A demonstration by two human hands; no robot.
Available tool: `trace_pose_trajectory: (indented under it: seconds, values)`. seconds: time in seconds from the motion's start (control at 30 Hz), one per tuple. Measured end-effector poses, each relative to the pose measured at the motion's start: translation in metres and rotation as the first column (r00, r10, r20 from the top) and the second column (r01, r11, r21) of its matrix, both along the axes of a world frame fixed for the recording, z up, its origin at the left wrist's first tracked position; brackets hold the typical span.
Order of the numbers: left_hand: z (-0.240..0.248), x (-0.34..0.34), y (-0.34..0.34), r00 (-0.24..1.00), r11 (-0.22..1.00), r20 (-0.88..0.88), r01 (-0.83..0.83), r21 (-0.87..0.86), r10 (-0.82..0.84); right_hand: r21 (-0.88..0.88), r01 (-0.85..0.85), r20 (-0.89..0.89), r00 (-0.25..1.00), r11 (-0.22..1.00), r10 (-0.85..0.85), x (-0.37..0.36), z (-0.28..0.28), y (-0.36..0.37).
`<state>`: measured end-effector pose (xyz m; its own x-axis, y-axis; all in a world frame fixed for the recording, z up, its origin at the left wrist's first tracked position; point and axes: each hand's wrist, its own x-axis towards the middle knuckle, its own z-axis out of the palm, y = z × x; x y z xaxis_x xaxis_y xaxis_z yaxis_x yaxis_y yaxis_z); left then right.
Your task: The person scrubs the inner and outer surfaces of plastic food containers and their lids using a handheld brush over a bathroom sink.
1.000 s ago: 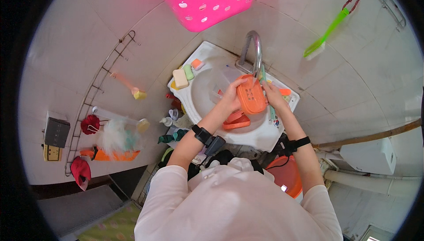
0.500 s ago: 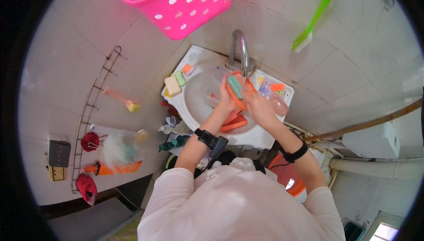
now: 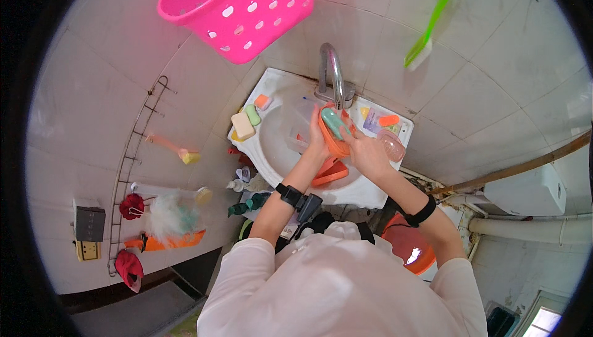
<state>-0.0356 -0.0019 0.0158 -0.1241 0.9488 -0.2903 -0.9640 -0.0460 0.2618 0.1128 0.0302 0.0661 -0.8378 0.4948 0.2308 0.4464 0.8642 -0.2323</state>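
Observation:
Over the white sink (image 3: 364,196), below the chrome tap (image 3: 333,68), my left hand (image 3: 317,137) grips an orange plastic container (image 3: 337,146) from its left side. My right hand (image 3: 365,153) is closed on a teal, oval scrubbing brush (image 3: 334,123), pressed into the orange container; the brush's underside is hidden. Another orange plastic piece (image 3: 330,174) lies in the basin beneath my hands. A clear plastic container (image 3: 295,134) is in the basin beside my left hand.
Soap bars (image 3: 243,126) and a small orange-and-white block (image 3: 262,101) sit on the left rim. A clear pink container (image 3: 391,144) stands on the right rim. A pink basket (image 3: 259,19) and a green brush (image 3: 435,22) hang above; a wire rack (image 3: 126,170) is on the left wall.
My right hand and the teal brush have shifted slightly within the orange container. My left hand keeps its hold, and the whole view has tilted a little.

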Motion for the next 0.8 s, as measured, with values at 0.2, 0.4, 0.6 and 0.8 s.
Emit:
trace_pose_trajectory:
  seconds: [0.2,0.4,0.6,0.8]
  values:
    - [0.000,0.008,0.004,0.986,0.996,-0.147,-0.085,-0.014,0.082,-0.089,0.049,0.053,0.998,0.995,-0.044,0.004,0.000,-0.007]
    - [0.007,0.013,0.000,0.990,1.000,-0.142,0.005,-0.019,-0.007,-0.095,0.103,0.072,0.993,0.990,-0.097,0.011,-0.003,-0.002]
    - [-0.001,0.009,0.001,0.995,0.999,-0.094,-0.041,-0.002,0.041,-0.102,0.133,0.123,0.985,0.986,-0.120,0.013,0.008,0.006]
    - [0.002,0.011,0.000,0.992,0.997,-0.112,-0.067,-0.039,0.063,-0.082,0.137,0.073,0.989,0.987,-0.131,0.013,0.000,0.007]
